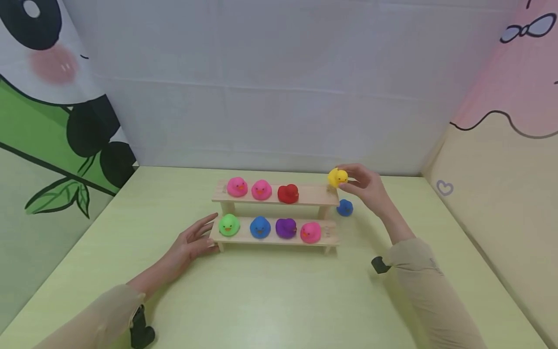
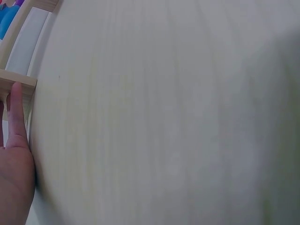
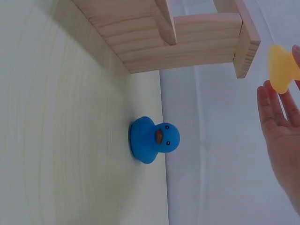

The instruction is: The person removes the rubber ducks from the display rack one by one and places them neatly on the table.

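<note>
Between thumb and fingers my right hand (image 1: 366, 189) pinches a yellow rubber duck (image 1: 337, 178), held at the right end of the upper shelf of a two-tier wooden rack (image 1: 311, 195). In the right wrist view the yellow duck (image 3: 281, 68) appears off the shelf's end. My left hand (image 1: 193, 242) lies with extended fingers at the rack's left end, a finger touching the wood in the left wrist view. Two pink ducks (image 1: 237, 187) and a red duck (image 1: 288, 194) stand on the upper shelf. Below sit a green (image 1: 229, 225), a blue, a purple and a pink duck (image 1: 311, 232).
Another blue duck (image 3: 150, 139) stands on the pale table just right of the rack. A white cloth wall (image 1: 279, 97) rises behind the table. Printed panels flank both sides. Dark straps (image 1: 380, 265) hang at the sleeves.
</note>
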A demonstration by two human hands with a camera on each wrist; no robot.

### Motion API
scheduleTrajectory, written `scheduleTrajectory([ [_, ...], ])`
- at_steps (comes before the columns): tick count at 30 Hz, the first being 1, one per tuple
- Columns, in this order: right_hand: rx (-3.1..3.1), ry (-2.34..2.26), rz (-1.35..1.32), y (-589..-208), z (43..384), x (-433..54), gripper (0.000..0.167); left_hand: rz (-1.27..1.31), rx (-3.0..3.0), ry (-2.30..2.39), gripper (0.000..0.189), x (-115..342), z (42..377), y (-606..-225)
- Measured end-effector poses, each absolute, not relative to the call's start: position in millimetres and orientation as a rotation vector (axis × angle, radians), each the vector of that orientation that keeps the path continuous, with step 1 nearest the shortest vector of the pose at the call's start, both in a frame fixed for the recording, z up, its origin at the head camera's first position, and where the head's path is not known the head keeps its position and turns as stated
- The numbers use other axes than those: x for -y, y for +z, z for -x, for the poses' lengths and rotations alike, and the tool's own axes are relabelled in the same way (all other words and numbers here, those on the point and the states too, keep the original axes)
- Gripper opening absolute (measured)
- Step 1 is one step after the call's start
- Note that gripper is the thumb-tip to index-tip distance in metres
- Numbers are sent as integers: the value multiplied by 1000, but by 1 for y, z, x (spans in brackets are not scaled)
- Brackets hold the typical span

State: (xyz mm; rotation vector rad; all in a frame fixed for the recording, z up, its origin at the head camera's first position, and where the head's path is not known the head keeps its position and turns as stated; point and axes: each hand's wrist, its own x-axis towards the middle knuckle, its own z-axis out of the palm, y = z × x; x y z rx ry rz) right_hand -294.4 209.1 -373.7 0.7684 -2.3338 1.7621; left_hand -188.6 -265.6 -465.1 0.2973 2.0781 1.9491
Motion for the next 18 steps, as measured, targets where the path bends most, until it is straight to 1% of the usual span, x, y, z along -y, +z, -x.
scheduleTrajectory([
  [9,2289,1731,-688,-387,300,-237,38,-318,-2063,1959,66,266,189,-464],
  [18,2340,1699,-634,-407,296,-262,38,-307,-2058,1950,67,266,189,-464],
])
